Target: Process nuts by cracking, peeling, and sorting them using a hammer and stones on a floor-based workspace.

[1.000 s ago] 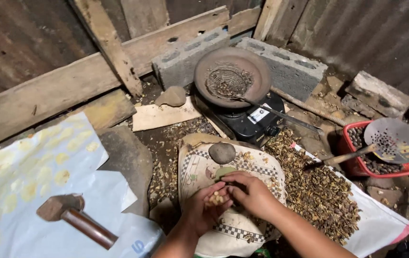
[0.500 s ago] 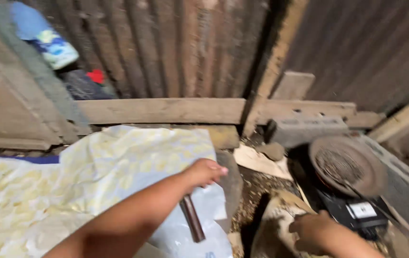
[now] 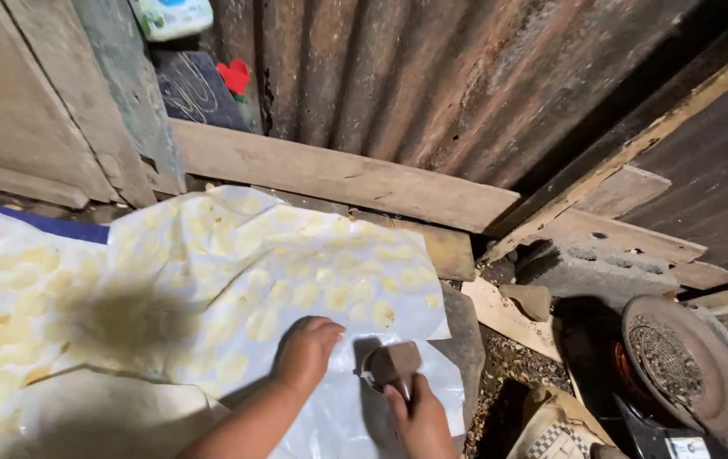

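The right hand [image 3: 419,421] has its grip closed around the hammer [image 3: 393,364] handle, head raised just above the white sheet [image 3: 236,280]. The left hand [image 3: 304,353] rests curled on the sheet, holding nothing visible. A careless swing could strike those nearby fingers.

A brown block-headed hammer [image 3: 394,363] is held upright over the white sheet with pale yellow blotches [image 3: 236,280]. The sheet is spread flat, slightly creased.
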